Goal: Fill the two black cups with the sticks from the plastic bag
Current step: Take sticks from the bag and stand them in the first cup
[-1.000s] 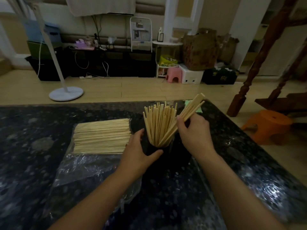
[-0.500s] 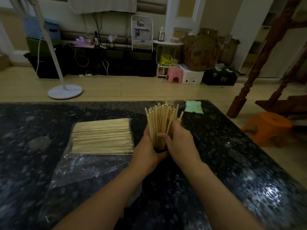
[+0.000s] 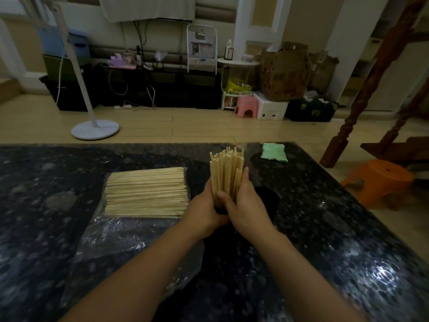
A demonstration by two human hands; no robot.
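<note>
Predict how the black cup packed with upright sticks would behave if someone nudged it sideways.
The cup is probably top-heavy: the sticks rise well above it. It may tip rather than slide, and both hands, left and right, grip the bundle. Spilled sticks would likely scatter.

— Floor? 
— Pale wood planks point(image 3: 144, 123); white fan base point(image 3: 95, 129) at left. 
— Far wall? 
— Dark low cabinet point(image 3: 162, 89), pink stool point(image 3: 246, 107), white box point(image 3: 270, 110), cardboard box point(image 3: 284, 70). 
— Right side? 
— Orange stool point(image 3: 380, 180). Dim light.
</note>
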